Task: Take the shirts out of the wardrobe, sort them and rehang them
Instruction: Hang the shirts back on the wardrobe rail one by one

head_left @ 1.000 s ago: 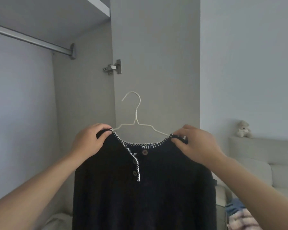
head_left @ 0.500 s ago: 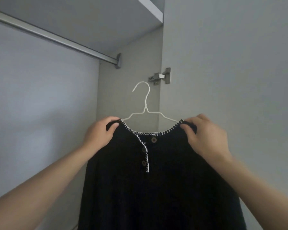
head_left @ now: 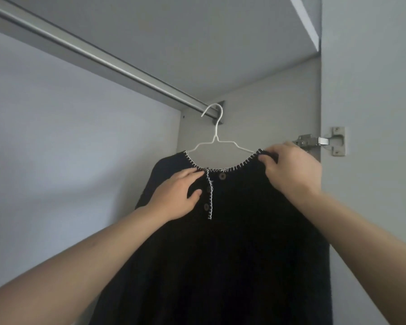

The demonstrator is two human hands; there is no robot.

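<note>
High on the left, the metal rail point(head_left: 99, 57) runs across the wardrobe and slopes down to its end by the side wall. It is the bar that clothes hang from.

The left hand point(head_left: 174, 198) lies on the front of the black shirt point(head_left: 220, 254), just beside the buttons. Its fingers reach to the neckline and the thumb presses into the cloth, so it seems to pinch the shirt a little. I think it holds the front steady so the shirt does not swing.

The shirt sits on a thin white hanger point(head_left: 215, 139). The hook pokes up right at the end of the rail. I cannot tell if it is on the rail yet.

The right hand point(head_left: 291, 170) grips the shirt's shoulder with curled fingers, the hanger arm likely inside. That hand probably lifts and steers.

On the far right, a metal hinge point(head_left: 321, 140) holds the open door point(head_left: 373, 90).
</note>
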